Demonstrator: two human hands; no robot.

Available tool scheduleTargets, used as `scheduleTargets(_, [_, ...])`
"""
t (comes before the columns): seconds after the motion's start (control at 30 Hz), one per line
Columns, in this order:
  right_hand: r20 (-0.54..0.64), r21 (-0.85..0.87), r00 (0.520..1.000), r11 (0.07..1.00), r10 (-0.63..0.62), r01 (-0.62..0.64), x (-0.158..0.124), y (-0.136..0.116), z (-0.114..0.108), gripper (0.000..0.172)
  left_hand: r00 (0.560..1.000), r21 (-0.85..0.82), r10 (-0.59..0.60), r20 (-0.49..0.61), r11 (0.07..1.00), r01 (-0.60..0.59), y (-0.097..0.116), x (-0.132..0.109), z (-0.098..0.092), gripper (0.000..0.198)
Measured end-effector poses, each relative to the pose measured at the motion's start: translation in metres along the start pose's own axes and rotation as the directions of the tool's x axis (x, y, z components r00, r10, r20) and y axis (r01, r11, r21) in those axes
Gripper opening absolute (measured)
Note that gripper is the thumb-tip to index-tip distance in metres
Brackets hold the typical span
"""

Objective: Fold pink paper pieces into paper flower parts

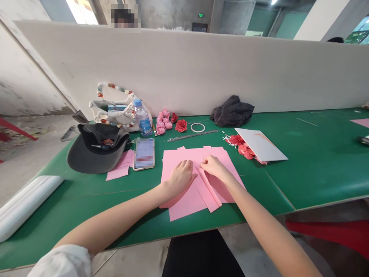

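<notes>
A stack of pink paper sheets [190, 194] lies on the green table [302, 173] in front of me. My left hand [181, 177] rests on the sheets with its fingers curled down, pressing the paper flat. Just to its right, my right hand [211, 166] pinches the top edge of a narrow folded pink strip [209, 192] that runs toward me over the stack. The two hands almost touch.
A dark cap [96, 150], a phone [144, 153], a water bottle [143, 118] and a beaded bag [113, 109] sit at the left. Pink and red paper roses [168, 120], thin wires [191, 135], a tape ring [197, 127], dark cloth [232, 111] and a white card [261, 144] lie behind.
</notes>
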State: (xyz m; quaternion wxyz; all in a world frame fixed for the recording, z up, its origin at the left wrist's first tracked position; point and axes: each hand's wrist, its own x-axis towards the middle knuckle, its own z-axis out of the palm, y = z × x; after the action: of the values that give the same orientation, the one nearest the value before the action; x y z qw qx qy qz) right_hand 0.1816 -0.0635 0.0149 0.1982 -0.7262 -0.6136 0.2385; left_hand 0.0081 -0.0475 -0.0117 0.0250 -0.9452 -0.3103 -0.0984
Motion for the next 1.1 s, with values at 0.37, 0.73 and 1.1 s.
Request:
scheduleTargets(0.37, [-0.06,-0.032,0.997,0.998,-0.053,0.051,-0.012,-0.02,0.004,0.038,0.999,-0.058,-0.03,-0.022,0.998,0.028,0.002,-0.002,-0.005,0.037])
scheduleTargets(0.73, [-0.014,-0.252,0.999,0.967,0.031,-0.033,-0.003,0.0,0.007,0.017,1.0,0.052,-0.012,0.014,0.999,0.011,0.011,-0.005,-0.002,0.048])
scheduleTargets(1.1, [-0.002,-0.166,1.0,0.986,-0.019,0.018,-0.022,0.0,0.004,0.027,0.997,0.012,0.071,0.022,0.997,-0.071,0.012,-0.003,-0.003,0.026])
